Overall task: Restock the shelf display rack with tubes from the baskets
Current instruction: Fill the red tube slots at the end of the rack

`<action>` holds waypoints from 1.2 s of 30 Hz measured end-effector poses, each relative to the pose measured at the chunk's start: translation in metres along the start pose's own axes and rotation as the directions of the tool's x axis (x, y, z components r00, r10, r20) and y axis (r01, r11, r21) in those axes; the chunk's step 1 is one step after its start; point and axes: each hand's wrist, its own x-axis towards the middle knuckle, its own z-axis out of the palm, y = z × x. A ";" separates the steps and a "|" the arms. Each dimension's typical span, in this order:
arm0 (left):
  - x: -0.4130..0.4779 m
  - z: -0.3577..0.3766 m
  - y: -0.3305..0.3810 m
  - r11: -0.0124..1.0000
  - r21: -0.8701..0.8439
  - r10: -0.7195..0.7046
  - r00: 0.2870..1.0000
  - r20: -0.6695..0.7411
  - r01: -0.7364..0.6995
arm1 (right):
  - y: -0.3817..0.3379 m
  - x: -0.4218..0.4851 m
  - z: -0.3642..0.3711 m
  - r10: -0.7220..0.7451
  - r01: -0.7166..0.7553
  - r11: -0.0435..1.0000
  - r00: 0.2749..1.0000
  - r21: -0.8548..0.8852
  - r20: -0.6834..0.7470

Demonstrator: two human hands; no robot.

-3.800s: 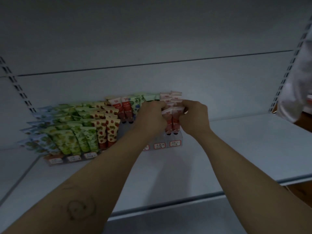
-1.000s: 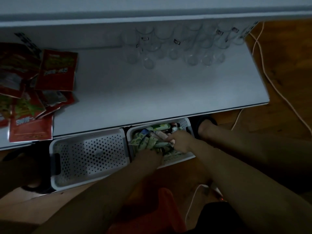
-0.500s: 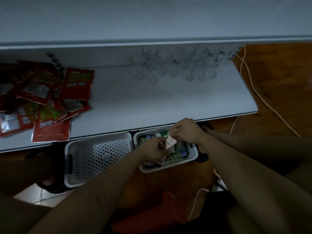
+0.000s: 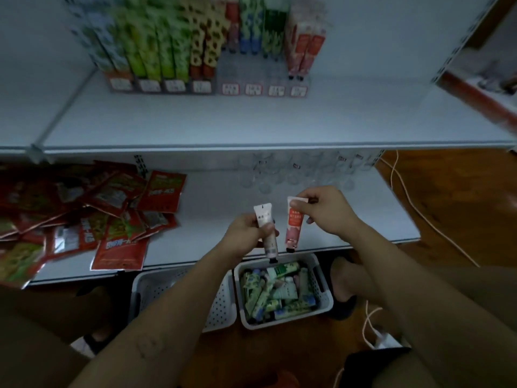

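1. While both hands were still low in the full basket point(image 4: 326, 289) a second earlier, they had now come up out of it and were held in front of the lower shelf point(image 4: 218, 208), a little above the basket.
2. The left hand point(image 4: 246, 233) gripped a white tube point(image 4: 265, 222) around its middle, with the fingers curled round it and the cap pointing down.
3. The right hand point(image 4: 327, 211) pinched a pink tube point(image 4: 294, 225) at its flat top end between thumb and fingers, so that it hung cap down, just beside the white tube.
4. The full basket still held many tubes. The empty basket point(image 4: 221, 303) beside it showed nothing inside where the left arm did not cover it.
5. The view had also risen, so the display rack point(image 4: 249, 71) on the upper shelf point(image 4: 251, 121) was visible again, although blurred. Its left columns were full to the front. The columns right of the middle had free space at the front.
6. In my judgement the picking was finished and the carrying up to the rack came next. The pink tube probably belonged in the rightmost column with the other pink tubes point(image 4: 305, 37). I could not tell which column was for the white tube.
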 end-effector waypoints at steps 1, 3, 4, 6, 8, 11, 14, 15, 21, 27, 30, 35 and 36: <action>0.000 -0.001 0.011 0.999 -0.035 0.008 1.000 0.002 -0.007 | -0.010 0.000 -0.005 -0.024 0.023 1.000 1.000 -0.013 -0.015; -0.001 -0.001 0.036 0.987 -0.160 -0.002 1.000 0.027 0.007 | -0.027 -0.001 -0.015 -0.053 0.052 0.998 0.997 -0.030 -0.051; -0.002 0.000 0.049 0.974 -0.227 -0.012 0.999 0.048 0.022 | -0.035 -0.001 -0.020 -0.067 0.066 0.997 0.996 -0.032 -0.057; -0.006 0.001 0.073 0.954 -0.298 0.003 0.997 0.075 0.019 | -0.051 -0.001 -0.031 -0.097 0.096 0.995 0.994 -0.021 -0.050; -0.008 0.000 0.096 0.951 -0.308 0.068 0.994 0.085 -0.039 | -0.067 0.001 -0.042 -0.131 0.131 0.991 0.990 -0.015 -0.046; -0.014 -0.005 0.122 0.947 -0.308 0.117 0.991 0.066 -0.091 | -0.093 0.010 -0.064 -0.203 0.205 0.979 0.975 0.013 -0.094; -0.018 -0.011 0.129 0.978 -0.175 0.128 0.990 0.058 -0.116 | -0.121 0.020 -0.085 -0.262 0.271 0.960 0.958 0.072 -0.113; -0.018 -0.013 0.130 0.979 -0.146 0.147 0.988 0.043 -0.140 | -0.129 0.023 -0.091 -0.280 0.289 0.954 0.954 0.076 -0.109; -0.012 -0.013 0.188 0.914 -0.062 0.390 0.909 -0.146 -0.401 | -0.158 0.046 -0.114 -0.355 0.353 0.935 0.931 -0.029 -0.082; 0.008 -0.011 0.244 0.844 0.197 0.536 0.781 -0.322 -0.498 | -0.176 0.081 -0.142 -0.406 0.388 0.911 0.903 -0.144 -0.140; 0.022 -0.010 0.267 0.791 0.361 0.602 0.733 -0.316 -0.494 | -0.181 0.100 -0.160 -0.429 0.395 0.898 0.882 -0.193 -0.193; 0.052 -0.007 0.299 0.598 0.675 0.714 0.670 -0.204 -0.432 | -0.165 0.130 -0.188 -0.460 0.406 0.887 0.818 -0.219 -0.346; 0.059 -0.004 0.304 0.558 0.717 0.726 0.665 -0.178 -0.418 | -0.160 0.137 -0.190 -0.464 0.411 0.885 0.802 -0.217 -0.376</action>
